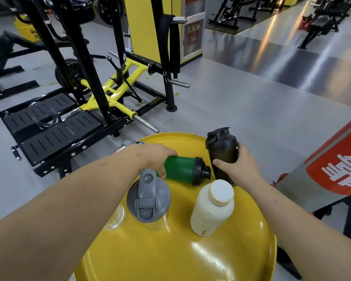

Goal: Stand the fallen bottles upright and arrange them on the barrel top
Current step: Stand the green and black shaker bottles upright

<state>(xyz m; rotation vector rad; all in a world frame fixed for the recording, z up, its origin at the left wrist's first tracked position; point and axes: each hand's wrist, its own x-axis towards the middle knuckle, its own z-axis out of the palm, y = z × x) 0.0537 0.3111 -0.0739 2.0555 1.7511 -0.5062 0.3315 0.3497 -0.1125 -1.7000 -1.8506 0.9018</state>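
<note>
Yellow barrel top (170, 250); green (178, 169), black (221, 151), cream (211, 211), grey-lidded bottles (148, 197).

There is one view only, from a wide-angle camera worn on the person's head. It looks forward and steeply down, so the yellow barrel top (170, 250) fills the near lower middle, close beneath the lens. Both forearms reach in from the bottom corners toward the far half of the barrel. Straight lines bend toward the edges, as a wide lens makes them. Farther off, the view takes in grey floor (241, 110), a black and yellow gym machine (101, 92) at far left, and more machines along the top.
</note>
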